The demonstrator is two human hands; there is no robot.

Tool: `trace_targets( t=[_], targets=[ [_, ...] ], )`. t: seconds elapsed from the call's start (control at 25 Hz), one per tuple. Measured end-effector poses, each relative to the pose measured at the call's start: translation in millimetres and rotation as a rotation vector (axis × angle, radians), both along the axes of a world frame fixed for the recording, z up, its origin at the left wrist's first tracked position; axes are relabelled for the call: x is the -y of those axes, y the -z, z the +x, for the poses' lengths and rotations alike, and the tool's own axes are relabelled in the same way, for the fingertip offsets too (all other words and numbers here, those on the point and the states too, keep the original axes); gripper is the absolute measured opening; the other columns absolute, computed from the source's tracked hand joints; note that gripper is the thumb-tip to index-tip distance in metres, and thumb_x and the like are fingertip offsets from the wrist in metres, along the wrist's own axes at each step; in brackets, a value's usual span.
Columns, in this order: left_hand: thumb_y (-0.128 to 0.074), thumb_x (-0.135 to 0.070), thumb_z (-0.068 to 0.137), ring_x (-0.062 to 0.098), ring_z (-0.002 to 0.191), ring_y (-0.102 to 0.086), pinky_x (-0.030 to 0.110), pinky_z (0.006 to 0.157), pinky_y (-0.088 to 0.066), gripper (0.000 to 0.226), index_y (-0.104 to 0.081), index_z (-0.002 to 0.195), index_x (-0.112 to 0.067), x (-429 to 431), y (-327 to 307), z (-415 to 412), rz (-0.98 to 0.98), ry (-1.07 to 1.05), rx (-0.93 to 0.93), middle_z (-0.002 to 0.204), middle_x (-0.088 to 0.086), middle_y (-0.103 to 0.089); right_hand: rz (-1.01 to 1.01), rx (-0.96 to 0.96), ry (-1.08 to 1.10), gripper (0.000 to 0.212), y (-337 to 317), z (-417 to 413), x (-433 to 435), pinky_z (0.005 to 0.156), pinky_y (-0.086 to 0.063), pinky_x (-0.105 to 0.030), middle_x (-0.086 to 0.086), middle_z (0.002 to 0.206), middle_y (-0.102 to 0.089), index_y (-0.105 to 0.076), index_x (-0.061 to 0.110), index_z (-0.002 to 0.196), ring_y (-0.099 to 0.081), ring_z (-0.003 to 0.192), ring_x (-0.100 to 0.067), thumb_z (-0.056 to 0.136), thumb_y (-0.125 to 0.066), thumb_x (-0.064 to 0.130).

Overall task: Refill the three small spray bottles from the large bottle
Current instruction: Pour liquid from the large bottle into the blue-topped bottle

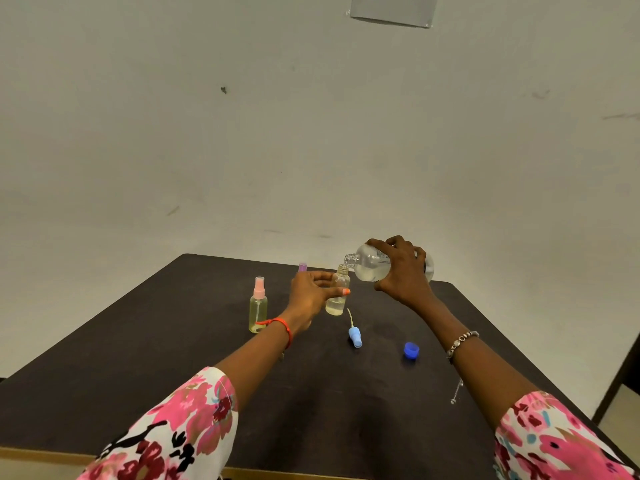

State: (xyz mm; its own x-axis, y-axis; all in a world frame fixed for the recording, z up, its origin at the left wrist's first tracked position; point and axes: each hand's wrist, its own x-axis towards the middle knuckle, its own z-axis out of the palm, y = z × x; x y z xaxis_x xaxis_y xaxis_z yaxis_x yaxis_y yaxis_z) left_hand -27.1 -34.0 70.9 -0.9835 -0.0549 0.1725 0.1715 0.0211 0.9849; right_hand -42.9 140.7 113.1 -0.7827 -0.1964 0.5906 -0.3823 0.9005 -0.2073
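Note:
My right hand (403, 271) grips the large clear bottle (372, 263), tipped on its side with its open neck just above the mouth of a small uncapped bottle (338, 292). My left hand (311, 294) holds that small bottle upright on the dark table (173, 358); a little yellowish liquid sits at its bottom. Left of it stands a pink-topped spray bottle (258, 306), capped and holding yellowish liquid. A purple top (302, 267) of a third bottle shows behind my left hand; its body is hidden.
A light blue spray head (355, 336) with its tube lies on the table just in front of the open bottle. A dark blue cap (411, 350) lies to its right. A white wall rises right behind the table's far edge.

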Motion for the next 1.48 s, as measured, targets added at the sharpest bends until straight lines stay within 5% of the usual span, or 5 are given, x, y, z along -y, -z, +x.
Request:
trace_targets(
  t=[0.36,0.68,1.04,1.48],
  targets=[
    [-0.078,-0.004,0.066,0.019,0.091,-0.064,0.031,0.080,-0.054,0.046,-0.062,0.109,0.001,0.3,2.5,-2.1,-0.007,-0.009,0.000,0.109,0.016,-0.067,0.006,0.008,0.004,0.077,0.1,0.7,-0.3,0.108,-0.016,-0.043,-0.009,0.122,-0.045,-0.045,0.027,0.130,-0.040,0.118,-0.025,0.060,-0.076,0.016],
    [-0.076,-0.003,0.068,0.014,0.087,-0.061,0.018,0.068,-0.052,0.044,-0.062,0.109,0.001,-0.7,-0.5,2.4,-0.015,-0.013,0.000,0.110,0.015,-0.066,0.007,-0.006,-0.006,0.076,0.1,0.3,-0.4,0.108,-0.016,-0.045,-0.010,0.122,-0.046,-0.046,0.025,0.130,-0.041,0.118,-0.026,0.061,-0.077,0.017],
    [-0.077,-0.004,0.068,0.017,0.093,-0.062,0.030,0.082,-0.053,0.046,-0.061,0.111,0.000,-0.7,1.6,2.9,-0.022,-0.010,0.001,0.112,0.016,-0.067,0.019,0.001,-0.005,0.076,1.6,0.8,-0.8,0.107,-0.017,-0.045,-0.010,0.123,-0.046,-0.045,0.026,0.130,-0.040,0.119,-0.026,0.061,-0.076,0.017],
    [-0.077,-0.004,0.067,0.016,0.090,-0.062,0.027,0.076,-0.053,0.045,-0.062,0.109,-0.001,-1.3,0.6,3.0,-0.015,-0.015,0.003,0.111,0.015,-0.067,0.017,-0.009,-0.008,0.075,0.5,0.9,-0.9,0.107,-0.017,-0.045,-0.010,0.122,-0.046,-0.046,0.025,0.130,-0.041,0.118,-0.026,0.061,-0.077,0.017]
  ],
)
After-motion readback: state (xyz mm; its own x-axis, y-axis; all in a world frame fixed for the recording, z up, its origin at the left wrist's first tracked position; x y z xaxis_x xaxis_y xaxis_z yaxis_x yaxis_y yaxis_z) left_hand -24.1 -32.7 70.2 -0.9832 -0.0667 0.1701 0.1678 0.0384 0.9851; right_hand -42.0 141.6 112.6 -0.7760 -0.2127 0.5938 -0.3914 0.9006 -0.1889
